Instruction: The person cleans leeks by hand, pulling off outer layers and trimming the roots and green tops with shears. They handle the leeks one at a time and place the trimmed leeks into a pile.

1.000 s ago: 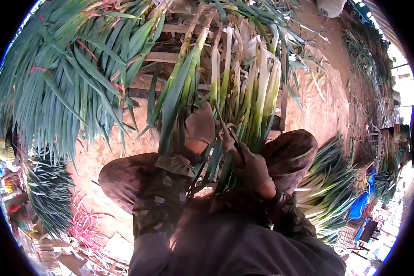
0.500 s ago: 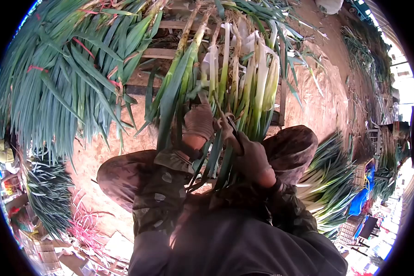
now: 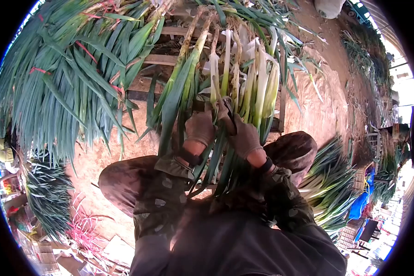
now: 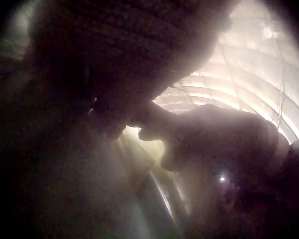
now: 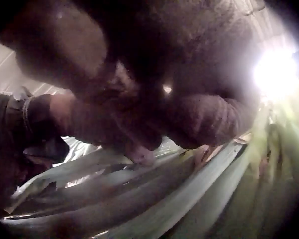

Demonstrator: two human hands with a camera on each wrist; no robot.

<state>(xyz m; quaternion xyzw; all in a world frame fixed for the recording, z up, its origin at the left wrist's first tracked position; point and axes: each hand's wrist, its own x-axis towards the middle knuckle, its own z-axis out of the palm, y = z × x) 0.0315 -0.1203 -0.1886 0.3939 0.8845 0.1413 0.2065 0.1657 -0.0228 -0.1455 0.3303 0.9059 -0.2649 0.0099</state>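
A row of large green onions (image 3: 226, 60) lies before me, roots away and leaves toward my lap. My gloved left hand (image 3: 200, 128) is at the left of the row, fingers curled at a white-based green onion (image 3: 214, 71) with loosened skin. Close to its right, my gloved right hand (image 3: 246, 137) bends its fingers over the same stalks, thumb side toward the left hand. A thin brown strip (image 3: 219, 94) runs down that stalk to the right hand's fingertips. In the right wrist view both hands meet low over the green leaves (image 5: 169, 199). The left wrist view is dark and hazy.
Big tied green onion bunches (image 3: 46, 101) are heaped at the left, with another pile (image 3: 331, 179) at the right. Wooden slats (image 3: 163, 60) lie beneath the row. Pink ties (image 3: 87, 225) are scattered at the lower left. My bent knees (image 3: 292, 152) flank the work.
My right hand has moved up and left, closer to my left hand. The left hand's raised fingertips have come down at the stalk. The onion row stays nearly in place.
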